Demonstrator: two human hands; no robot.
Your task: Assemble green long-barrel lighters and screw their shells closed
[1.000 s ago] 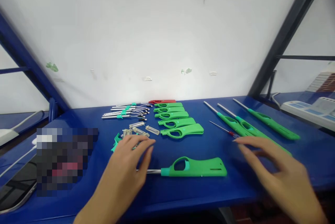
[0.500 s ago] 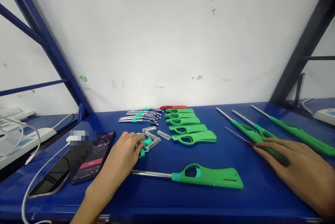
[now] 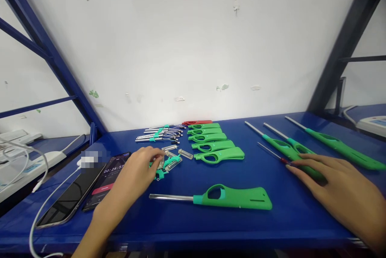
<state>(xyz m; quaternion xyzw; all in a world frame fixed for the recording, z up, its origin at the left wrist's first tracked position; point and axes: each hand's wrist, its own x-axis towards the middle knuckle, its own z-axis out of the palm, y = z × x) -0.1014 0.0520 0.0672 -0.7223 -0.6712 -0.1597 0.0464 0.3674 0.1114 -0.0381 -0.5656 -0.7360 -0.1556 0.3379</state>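
Observation:
My left hand (image 3: 143, 167) reaches into a pile of small turquoise plastic pieces (image 3: 161, 173) and clear fuel tanks (image 3: 185, 154). Its thumb and fingers are drawn together; whatever lies between them is hidden. At the right, my right hand (image 3: 337, 181) rests palm down with thumb and fingers closed on a thin screwdriver (image 3: 269, 150) with a red handle end, its shaft pointing up and left. Under and beside these fingers lies a green gas lighter (image 3: 279, 145). Another assembled green lighter (image 3: 238, 197) lies flat between my hands, its metal tube pointing left.
Several green handle shells (image 3: 221, 155) lie in a column at the back, a red shell (image 3: 197, 122) behind them. Metal tubes with wires (image 3: 150, 138) sit to their left. Two phones (image 3: 72, 197) and a white cable (image 3: 33, 226) occupy the left side. More lighters (image 3: 337, 143) lie right.
My left hand has shifted slightly among the small parts, and a turquoise piece now lies across the clear tanks. My right hand keeps its hold on the screwdriver. The view has turned a little.

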